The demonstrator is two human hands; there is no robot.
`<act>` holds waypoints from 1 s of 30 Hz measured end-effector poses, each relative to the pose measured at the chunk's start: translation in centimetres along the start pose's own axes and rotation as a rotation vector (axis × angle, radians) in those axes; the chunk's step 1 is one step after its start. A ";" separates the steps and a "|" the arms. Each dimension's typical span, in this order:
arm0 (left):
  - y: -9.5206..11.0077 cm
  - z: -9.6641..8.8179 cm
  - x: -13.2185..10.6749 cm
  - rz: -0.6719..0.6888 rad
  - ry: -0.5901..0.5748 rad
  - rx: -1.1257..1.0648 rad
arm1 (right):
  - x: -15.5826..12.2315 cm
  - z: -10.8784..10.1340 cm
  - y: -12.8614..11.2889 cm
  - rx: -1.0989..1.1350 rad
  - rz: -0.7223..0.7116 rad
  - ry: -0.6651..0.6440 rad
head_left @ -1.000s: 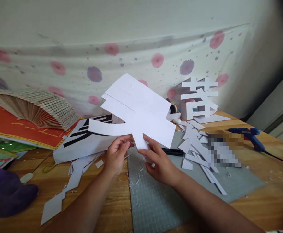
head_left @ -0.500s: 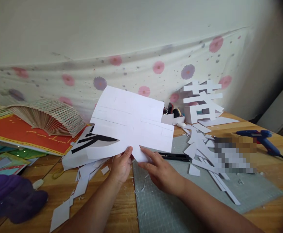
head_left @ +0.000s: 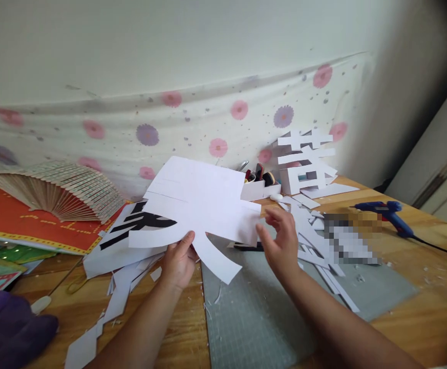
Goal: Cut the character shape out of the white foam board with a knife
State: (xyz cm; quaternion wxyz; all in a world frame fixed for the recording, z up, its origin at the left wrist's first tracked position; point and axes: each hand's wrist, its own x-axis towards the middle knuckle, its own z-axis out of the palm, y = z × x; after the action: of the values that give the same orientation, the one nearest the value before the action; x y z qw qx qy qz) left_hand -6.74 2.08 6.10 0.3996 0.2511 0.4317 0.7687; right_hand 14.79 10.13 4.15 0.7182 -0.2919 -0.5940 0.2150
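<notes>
My left hand pinches the lower edge of a large white paper cut-out, which it holds tilted above the table. My right hand is at the cut-out's right edge, fingers curled and partly spread, touching or just off the paper. Under the cut-out lies a sheet with a black printed character. A black utility knife rests on the grey cutting mat just below my right hand.
White paper offcuts litter the mat and the wooden table. A standing white paper character is at the back right, with a blue glue gun near it. A fanned book on red card sits left. Purple cloth lies bottom left.
The cut-out has been lowered and flattened. My right hand left the bottom edge next to the left hand and moved to the right edge.
</notes>
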 end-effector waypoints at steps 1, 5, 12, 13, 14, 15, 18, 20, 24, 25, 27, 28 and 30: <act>0.1 0.0 0.0 0.000 0.003 -0.002 | 0.5 0.0 0.4 0.085 0.199 0.011; 0.5 0.0 0.1 0.006 0.008 -0.013 | 1.4 0.5 0.6 0.563 0.836 -0.200; 1.0 -0.2 0.3 0.005 0.026 -0.039 | 0.3 1.1 -1.1 0.809 0.988 -0.427; 1.1 -0.1 0.3 0.002 0.027 -0.046 | 0.2 1.1 -1.2 0.811 0.983 -0.429; 1.2 0.0 0.2 0.003 0.028 -0.055 | 0.2 1.1 -1.2 0.813 0.978 -0.428; 1.3 0.1 0.2 0.006 0.031 -0.066 | 0.1 1.1 -1.2 0.816 0.970 -0.427; 1.6 0.6 -0.2 -0.008 0.035 -0.096 | -0.2 1.2 -1.2 0.831 0.950 -0.457; 1.9 0.7 -0.4 -0.064 0.022 -0.098 | -0.4 1.3 -1.2 0.837 0.941 -0.489; 2.1 1.0 -0.8 -0.155 0.011 -0.102 | -1.0 1.6 -1.1 0.818 0.910 -0.536; 2.2 1.1 -0.8 -0.164 0.016 -0.108 | -1.1 1.6 -1.1 0.803 0.894 -0.550; 2.3 1.3 -0.9 -0.180 0.029 -0.117 | -1.2 1.6 -1.1 0.767 0.863 -0.561; 2.4 1.5 -0.9 -0.187 0.036 -0.120 | -1.2 1.6 -1.1 0.752 0.854 -0.560; 2.6 1.7 -1.0 -0.199 0.050 -0.125 | -1.2 1.6 -1.1 0.737 0.850 -0.557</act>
State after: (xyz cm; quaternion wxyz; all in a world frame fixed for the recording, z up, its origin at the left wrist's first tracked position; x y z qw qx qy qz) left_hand -6.01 1.26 9.11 0.4780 0.1624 0.4156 0.7566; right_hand 12.94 8.79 4.23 0.4419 -0.1689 -0.4777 0.7403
